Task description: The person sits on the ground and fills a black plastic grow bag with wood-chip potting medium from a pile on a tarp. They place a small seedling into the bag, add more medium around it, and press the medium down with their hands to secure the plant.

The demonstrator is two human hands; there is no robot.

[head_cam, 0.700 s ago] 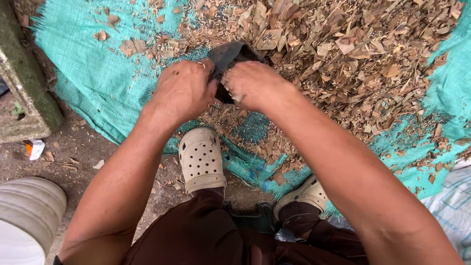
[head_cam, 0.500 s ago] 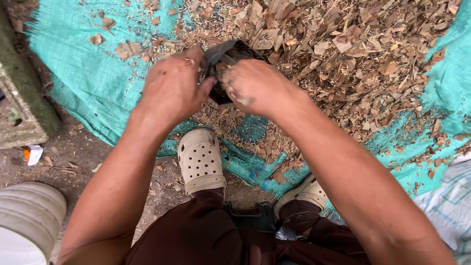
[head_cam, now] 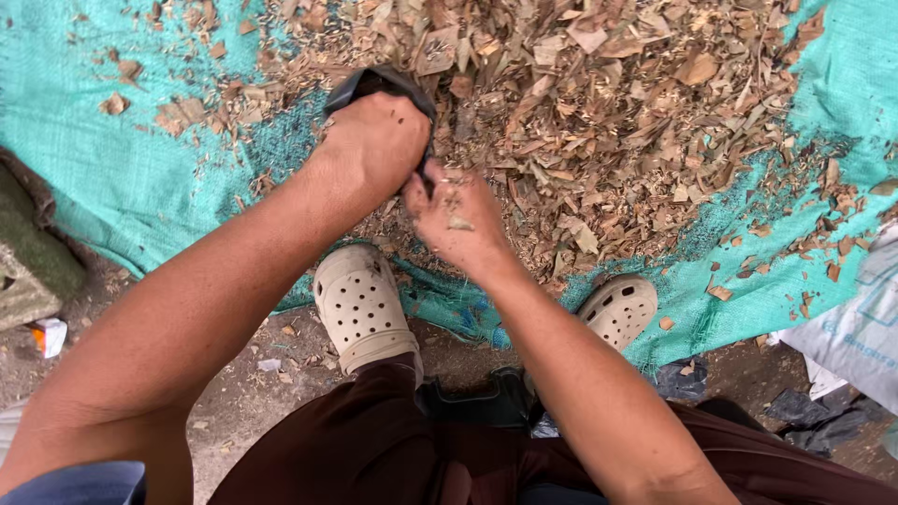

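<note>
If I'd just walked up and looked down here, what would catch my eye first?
Most likely the big heap of dry brown leaf and wood chips spread over a turquoise woven sheet at the top. At its near edge the left hand grips a dark object, with the chip-dusted right hand beside it. Below, two cream perforated clogs stand on the sheet's edge.

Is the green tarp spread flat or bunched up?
Mostly spread flat: the tarp lies smooth under the wood chips, bunched only along its near edge by the clogs.
</note>
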